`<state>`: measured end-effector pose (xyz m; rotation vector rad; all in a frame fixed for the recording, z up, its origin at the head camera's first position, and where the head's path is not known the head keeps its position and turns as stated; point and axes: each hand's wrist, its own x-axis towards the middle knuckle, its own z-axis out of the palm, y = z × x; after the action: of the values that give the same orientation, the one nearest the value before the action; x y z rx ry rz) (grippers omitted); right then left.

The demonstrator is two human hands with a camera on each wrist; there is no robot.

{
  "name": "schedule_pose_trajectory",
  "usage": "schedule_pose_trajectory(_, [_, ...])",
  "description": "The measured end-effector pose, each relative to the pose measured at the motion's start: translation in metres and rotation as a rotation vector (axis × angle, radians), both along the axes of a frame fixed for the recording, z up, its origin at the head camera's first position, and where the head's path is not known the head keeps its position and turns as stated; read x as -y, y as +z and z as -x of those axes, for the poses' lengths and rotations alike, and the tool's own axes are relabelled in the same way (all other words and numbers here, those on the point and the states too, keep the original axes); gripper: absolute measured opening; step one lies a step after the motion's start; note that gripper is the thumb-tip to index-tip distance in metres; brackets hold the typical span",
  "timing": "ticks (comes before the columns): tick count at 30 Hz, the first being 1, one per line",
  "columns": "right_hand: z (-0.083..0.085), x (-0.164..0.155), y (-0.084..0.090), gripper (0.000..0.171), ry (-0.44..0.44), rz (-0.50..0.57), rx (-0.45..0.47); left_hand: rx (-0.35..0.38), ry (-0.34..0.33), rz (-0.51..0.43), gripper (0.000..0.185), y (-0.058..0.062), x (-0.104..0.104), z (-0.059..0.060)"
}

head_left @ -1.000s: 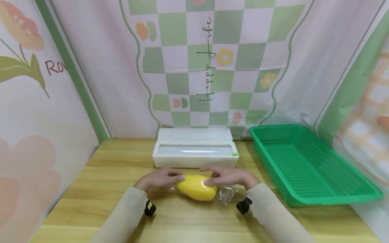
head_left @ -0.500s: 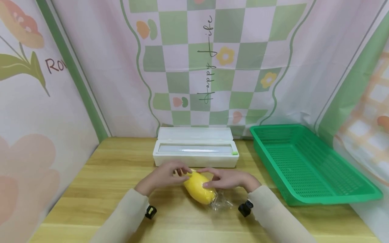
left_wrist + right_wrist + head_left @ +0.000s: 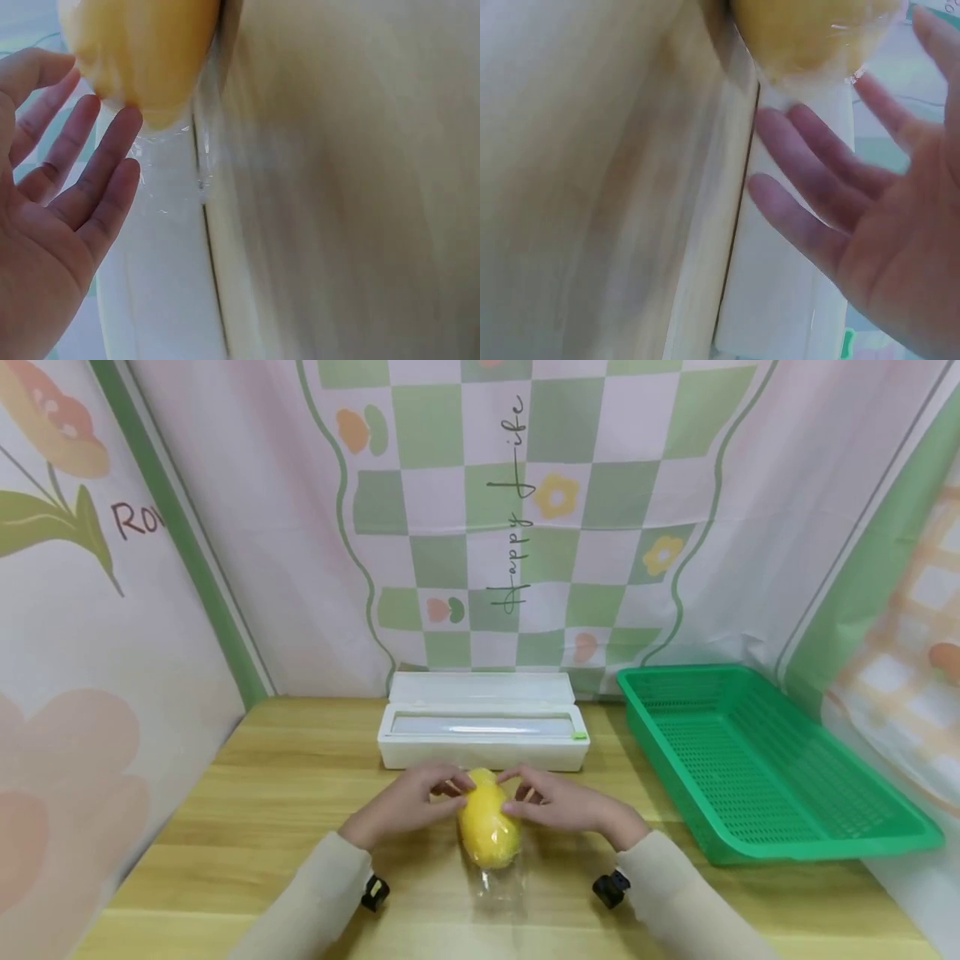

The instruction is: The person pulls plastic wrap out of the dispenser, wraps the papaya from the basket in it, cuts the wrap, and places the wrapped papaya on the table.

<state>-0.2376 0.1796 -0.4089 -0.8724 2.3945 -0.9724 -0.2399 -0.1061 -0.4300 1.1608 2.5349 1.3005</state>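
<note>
A yellow oval fruit [image 3: 489,827] wrapped in clear film lies on the wooden table [image 3: 262,793], its long axis pointing toward me. A loose tail of film [image 3: 498,889] trails from its near end. My left hand [image 3: 411,800] and right hand [image 3: 561,802] flank its far end, fingertips against it. In the left wrist view the left hand [image 3: 67,187] has straight fingers that touch the fruit [image 3: 142,52]. In the right wrist view the right hand [image 3: 855,195] is spread, just beside the fruit [image 3: 810,34].
A white cling-film dispenser box [image 3: 483,727] with its lid up stands just behind the hands. A green mesh basket [image 3: 757,768] sits at the right. Patterned cloth walls close in the back and both sides.
The fruit has turned from lying crosswise to pointing toward me. The film tail has swung from the right side to the near end. Both hands shifted to its far end.
</note>
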Motion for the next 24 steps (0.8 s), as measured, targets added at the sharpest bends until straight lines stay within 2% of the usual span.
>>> schedule_pose_trajectory(5, [-0.001, 0.004, 0.002, 0.058, 0.064, 0.026, -0.078, 0.014, 0.01, -0.035, 0.017, -0.006, -0.004, 0.0])
schedule_pose_trajectory(9, [-0.001, 0.004, 0.004, 0.05, 0.088, 0.006, -0.035, -0.035, 0.005, -0.056, 0.011, -0.009, -0.004, 0.0])
schedule_pose_trajectory(13, [0.0, 0.003, 0.005, 0.049, 0.067, -0.004, 0.026, -0.098, -0.033, -0.03, 0.013, -0.005, -0.001, -0.006])
schedule_pose_trajectory(18, [0.0, 0.002, 0.008, 0.049, 0.048, -0.029, 0.038, -0.222, -0.125, 0.095, 0.024, -0.002, 0.002, -0.022])
schedule_pose_trajectory(20, [0.0, 0.002, 0.009, 0.049, 0.042, -0.039, 0.036, -0.287, -0.149, 0.173, 0.027, -0.001, 0.001, -0.029])
schedule_pose_trajectory(24, [0.0, 0.002, 0.009, 0.05, 0.042, -0.042, 0.028, -0.35, -0.164, 0.305, 0.045, 0.001, -0.004, -0.039])
